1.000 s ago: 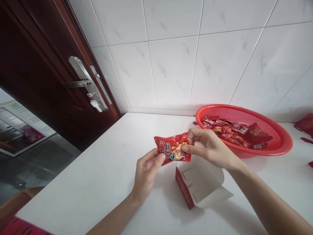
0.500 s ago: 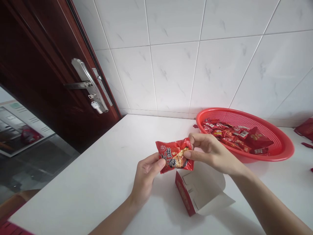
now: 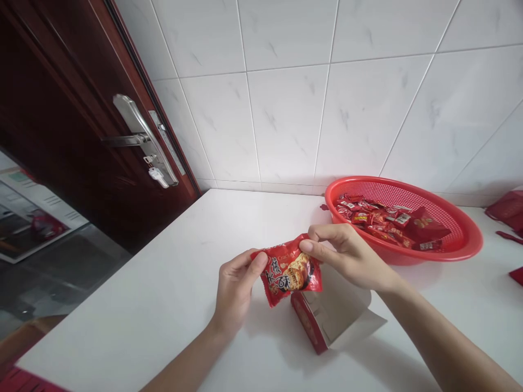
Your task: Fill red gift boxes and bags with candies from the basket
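Between my two hands is a red snack packet (image 3: 291, 272) with a picture of cookies and dark lettering on its front. My left hand (image 3: 237, 286) pinches its upper left corner with the thumb on top. At the upper right corner, my right hand (image 3: 347, 256) grips it between thumb and forefinger. The packet looks sealed and is held above the table. Just below and behind it lies a small red carton (image 3: 339, 310) with a pale inside, its flaps open; the packet and my right hand cover part of it.
A red plastic basket (image 3: 469, 239) full of small red wrapped snacks (image 3: 379, 220) stands by the tiled wall. More red items (image 3: 506, 209) lie at the far right of the white table (image 3: 163, 305). A dark red door (image 3: 81, 98) with keys hanging is on the left.
Both hands have shifted their grip to the packet's upper corners. The packet has tilted, its right end now higher along the top edge. The camera view has moved slightly.
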`<act>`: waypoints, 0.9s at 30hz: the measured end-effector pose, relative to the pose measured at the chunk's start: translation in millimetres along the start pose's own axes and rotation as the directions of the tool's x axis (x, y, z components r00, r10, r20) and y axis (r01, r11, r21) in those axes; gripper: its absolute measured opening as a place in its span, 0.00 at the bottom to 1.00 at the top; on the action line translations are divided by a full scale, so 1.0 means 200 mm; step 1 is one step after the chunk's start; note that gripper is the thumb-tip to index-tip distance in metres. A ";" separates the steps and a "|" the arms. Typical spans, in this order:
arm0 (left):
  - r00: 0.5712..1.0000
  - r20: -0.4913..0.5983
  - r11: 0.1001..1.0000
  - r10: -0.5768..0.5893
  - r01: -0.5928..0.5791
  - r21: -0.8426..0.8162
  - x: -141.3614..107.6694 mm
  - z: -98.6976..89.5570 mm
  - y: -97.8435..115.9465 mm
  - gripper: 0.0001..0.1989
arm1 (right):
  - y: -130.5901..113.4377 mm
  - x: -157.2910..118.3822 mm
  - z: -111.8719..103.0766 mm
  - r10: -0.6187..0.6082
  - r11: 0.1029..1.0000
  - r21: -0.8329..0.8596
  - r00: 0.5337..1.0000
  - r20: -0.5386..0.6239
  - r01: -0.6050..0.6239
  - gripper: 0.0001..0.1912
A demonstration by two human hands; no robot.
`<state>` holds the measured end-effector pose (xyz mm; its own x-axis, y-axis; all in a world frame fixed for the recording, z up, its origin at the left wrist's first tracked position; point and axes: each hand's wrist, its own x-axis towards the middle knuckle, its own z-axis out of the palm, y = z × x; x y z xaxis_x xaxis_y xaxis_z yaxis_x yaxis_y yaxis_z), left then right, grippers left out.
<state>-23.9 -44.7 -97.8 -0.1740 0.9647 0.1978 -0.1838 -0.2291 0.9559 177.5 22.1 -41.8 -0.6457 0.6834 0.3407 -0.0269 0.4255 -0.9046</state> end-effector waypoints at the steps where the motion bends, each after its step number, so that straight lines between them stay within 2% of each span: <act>1: 1.000 -0.010 1.000 0.009 -0.009 -0.015 0.00 0.00 0.00 0.19 | 0.01 0.00 0.01 -0.013 1.000 0.013 1.000 -0.028 0.013 0.21; 4: 0.999 -0.044 0.998 0.008 -0.011 -0.065 0.01 0.00 -0.01 0.22 | 0.02 0.00 0.02 -0.002 0.998 0.054 0.997 -0.072 0.006 0.21; 7: 0.999 -0.031 0.995 -0.033 0.030 -0.092 0.03 0.00 0.00 0.20 | 0.03 0.00 0.03 0.004 0.998 0.061 0.995 -0.097 0.002 0.22; 11: 0.990 0.104 0.992 -0.092 0.100 -0.073 0.06 -0.01 0.02 0.19 | 0.03 0.01 0.02 -0.022 1.000 -0.009 0.973 -0.229 0.021 0.23; 13: 0.982 0.153 0.993 -0.107 0.114 -0.037 0.06 -0.01 0.03 0.20 | 0.02 0.01 0.01 -0.024 0.999 -0.027 0.966 -0.257 0.018 0.23; 15: 0.985 0.139 0.994 -0.105 0.108 -0.014 0.06 -0.01 0.03 0.16 | 0.01 0.00 -0.01 -0.005 1.000 -0.028 0.982 -0.191 0.000 0.22; 17: 0.993 0.086 0.996 -0.082 0.084 -0.020 0.05 -0.01 0.02 0.14 | -0.01 0.00 -0.02 0.034 0.999 -0.032 0.997 -0.067 -0.036 0.21; 19: 0.998 0.022 0.998 -0.052 0.053 -0.040 0.06 -0.01 0.02 0.14 | -0.02 0.00 -0.04 0.088 0.994 -0.070 0.995 0.052 -0.084 0.19; 21: 0.999 -0.028 0.999 -0.024 0.023 -0.049 0.06 -0.01 0.01 0.15 | -0.02 0.00 -0.05 0.131 0.987 -0.111 0.984 0.120 -0.118 0.19; 27: 0.998 -0.059 1.000 0.020 -0.021 -0.017 0.07 -0.02 0.00 0.13 | -0.02 0.00 -0.07 0.116 0.986 -0.130 0.990 0.082 -0.105 0.21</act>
<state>-30.3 -32.8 -95.8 -0.2344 0.9506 0.2035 -0.1966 -0.2514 0.9477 188.2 27.8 -34.8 -0.7048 0.6772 0.2112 0.1404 0.4251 -0.8942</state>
